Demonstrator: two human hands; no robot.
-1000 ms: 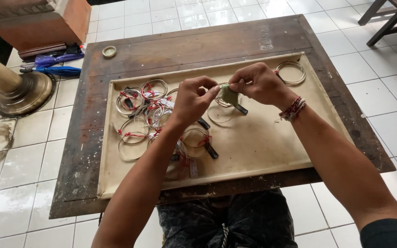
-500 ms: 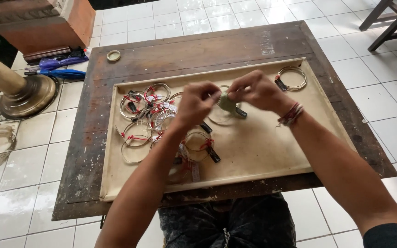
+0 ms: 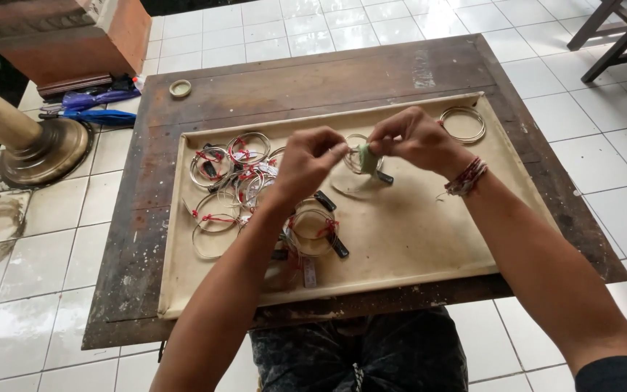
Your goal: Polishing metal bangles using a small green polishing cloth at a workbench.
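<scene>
On the tiled floor at far left stands a brass pedestal base (image 3: 41,149); just right of it lie blue-handled tools (image 3: 99,107) beside a red-brown box (image 3: 67,33). A small round lid (image 3: 180,88) sits near the back left corner of the worn wooden table (image 3: 313,80).

A shallow beige tray (image 3: 429,239) covers most of the table top. Its left half holds a loose pile of wire rings (image 3: 234,174), several bound with red thread and overlapping one another, with short black pieces among them. The rim probably keeps the small parts from rolling off.

The left hand (image 3: 306,160) is raised above the tray centre, fingers curled nearly closed, thumb and forefinger pinching one edge of a thin wire ring (image 3: 353,149). The right hand (image 3: 415,138) meets it from the other side, fingers likewise pinched, gripping a small green pad (image 3: 368,158) pressed against the ring. The ring is thus held between both hands, clear of the tray, apparently to steady it while the pad bears on it.

At the tray's back right corner lies a separate stack of plain rings (image 3: 463,123), well apart from the pile.
</scene>
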